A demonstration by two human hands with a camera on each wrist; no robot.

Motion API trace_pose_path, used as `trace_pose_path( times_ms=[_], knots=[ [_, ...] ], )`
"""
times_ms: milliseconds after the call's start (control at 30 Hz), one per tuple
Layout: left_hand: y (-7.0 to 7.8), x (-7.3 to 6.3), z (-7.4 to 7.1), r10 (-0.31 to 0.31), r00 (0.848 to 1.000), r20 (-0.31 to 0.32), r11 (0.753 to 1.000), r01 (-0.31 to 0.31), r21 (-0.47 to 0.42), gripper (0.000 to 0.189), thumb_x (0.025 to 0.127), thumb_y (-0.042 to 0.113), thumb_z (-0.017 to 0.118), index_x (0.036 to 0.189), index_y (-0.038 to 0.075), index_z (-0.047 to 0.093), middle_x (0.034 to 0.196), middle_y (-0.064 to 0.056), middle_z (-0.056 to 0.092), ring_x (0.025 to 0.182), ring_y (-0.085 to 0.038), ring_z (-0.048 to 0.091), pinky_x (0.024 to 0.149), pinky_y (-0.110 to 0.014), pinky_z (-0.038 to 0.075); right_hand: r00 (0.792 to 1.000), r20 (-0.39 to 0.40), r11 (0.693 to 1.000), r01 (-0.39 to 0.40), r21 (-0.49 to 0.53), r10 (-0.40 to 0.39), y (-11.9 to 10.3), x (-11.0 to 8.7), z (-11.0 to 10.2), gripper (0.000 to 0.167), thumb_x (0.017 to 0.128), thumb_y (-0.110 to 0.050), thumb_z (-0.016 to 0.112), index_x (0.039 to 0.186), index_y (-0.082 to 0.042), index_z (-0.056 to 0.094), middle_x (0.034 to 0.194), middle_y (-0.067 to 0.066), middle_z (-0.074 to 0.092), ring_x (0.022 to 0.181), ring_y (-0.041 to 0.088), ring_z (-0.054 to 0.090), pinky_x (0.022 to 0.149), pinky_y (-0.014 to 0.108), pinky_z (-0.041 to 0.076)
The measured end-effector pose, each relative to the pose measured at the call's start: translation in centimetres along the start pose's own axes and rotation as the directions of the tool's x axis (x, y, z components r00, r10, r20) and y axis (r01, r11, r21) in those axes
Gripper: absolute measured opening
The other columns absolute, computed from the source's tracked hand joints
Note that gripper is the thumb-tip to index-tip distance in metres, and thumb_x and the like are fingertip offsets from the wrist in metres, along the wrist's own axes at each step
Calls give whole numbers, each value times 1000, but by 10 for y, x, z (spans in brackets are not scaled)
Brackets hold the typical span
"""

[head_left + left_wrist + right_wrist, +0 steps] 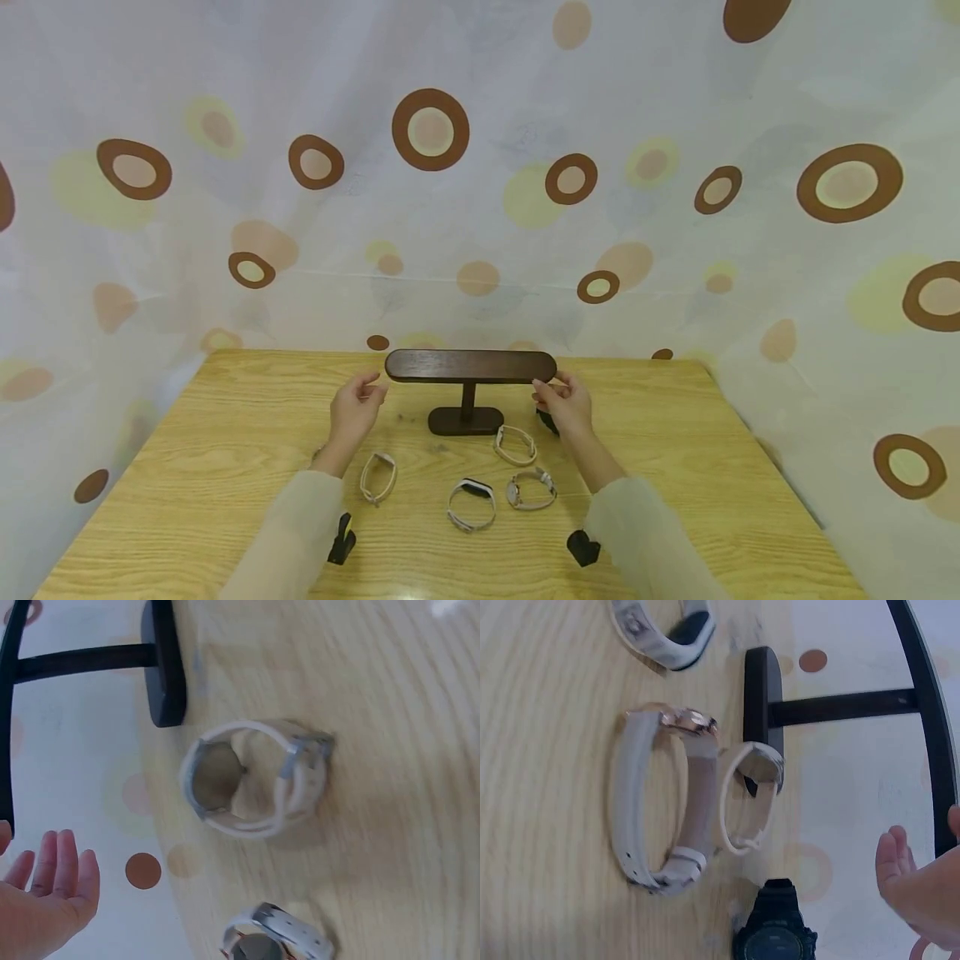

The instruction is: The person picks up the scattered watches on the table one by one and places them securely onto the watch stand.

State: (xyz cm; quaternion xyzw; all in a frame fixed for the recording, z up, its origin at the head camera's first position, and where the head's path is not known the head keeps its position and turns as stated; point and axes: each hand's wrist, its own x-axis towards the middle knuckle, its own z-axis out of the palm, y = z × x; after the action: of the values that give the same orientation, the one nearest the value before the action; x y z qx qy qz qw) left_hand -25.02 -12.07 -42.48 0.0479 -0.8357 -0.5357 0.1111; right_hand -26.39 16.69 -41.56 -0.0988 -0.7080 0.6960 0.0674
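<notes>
A dark wooden T-shaped display stand [471, 367] is upright on the table, its long bar level. My left hand [357, 412] is at the bar's left end, fingers loosely bent with nothing in them. At the opposite end my right hand [568, 406] has its fingertips right at the bar's edge; in the right wrist view its fingers are fairly straight. A black digital watch [774, 937] is partly hidden behind the right hand in the head view. Beside the stand's base lies a cream-strapped watch [515, 446]. Another pale-strapped watch [259, 780] lies closer to my left arm.
In front of the stand are a white fitness band [471, 504] and a rose-gold watch with a pale strap [531, 489]. A white-strapped watch [277, 934] is mostly covered by my left wrist in the head view. Patterned cloth [480, 225] hangs behind the wooden table [225, 450].
</notes>
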Motion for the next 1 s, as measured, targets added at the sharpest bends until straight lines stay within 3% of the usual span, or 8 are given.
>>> trace_pose_path(
  times_ms=[67,200,367,500,667,833,1000],
  knots=[
    [-6,-5,-3,-2,1000,7,999,2,40,33,91,10,55,118,-9,56,102,-27,64,95,-39,64,79,-40,56,1000,17,999,-24,-22,24,2,-6,2,47,89,-7,59,129,8,41,73,-6,57,64,3,60,62,14,53],
    [-15,-18,-10,-62,996,70,991,53,121,34,91,10,54,117,-11,56,101,-29,63,91,-38,63,71,-37,56,998,51,997,-43,-66,46,12,-16,11,40,89,-5,56,125,8,46,79,-2,59,69,6,61,69,21,56],
    [-18,-30,-11,-156,976,154,976,128,176,36,91,12,52,117,-13,54,105,-30,60,94,-38,59,72,-38,55,994,106,995,-30,-99,40,23,-30,32,32,90,-5,54,119,8,53,86,7,63,73,11,62,71,28,57],
    [-21,-35,-11,-192,969,157,968,162,190,35,90,11,53,115,-14,54,107,-31,60,96,-40,59,74,-40,55,988,145,995,-47,-83,59,31,-40,53,33,92,-9,55,118,11,54,91,11,66,73,9,63,70,26,57],
    [-25,-38,-8,-196,967,166,965,160,207,33,88,6,54,111,-18,54,105,-34,59,89,-39,62,71,-38,56,976,197,995,-74,-74,87,43,-54,76,34,93,-11,53,118,11,54,103,22,64,78,14,64,77,33,57],
    [-24,-41,-3,-199,966,167,957,155,246,32,84,6,56,105,-19,57,110,-37,56,93,-42,59,76,-42,55,965,254,997,-46,-62,60,52,-67,94,31,92,-15,56,111,9,58,95,18,65,78,16,64,72,28,57],
    [-27,-42,4,-219,965,145,948,175,267,31,84,6,54,104,-17,57,103,-34,59,63,-21,56,57,-28,51,951,273,987,-123,-98,146,56,-74,110,29,93,-11,53,113,10,56,96,18,63,77,15,62,73,28,57]
  ],
)
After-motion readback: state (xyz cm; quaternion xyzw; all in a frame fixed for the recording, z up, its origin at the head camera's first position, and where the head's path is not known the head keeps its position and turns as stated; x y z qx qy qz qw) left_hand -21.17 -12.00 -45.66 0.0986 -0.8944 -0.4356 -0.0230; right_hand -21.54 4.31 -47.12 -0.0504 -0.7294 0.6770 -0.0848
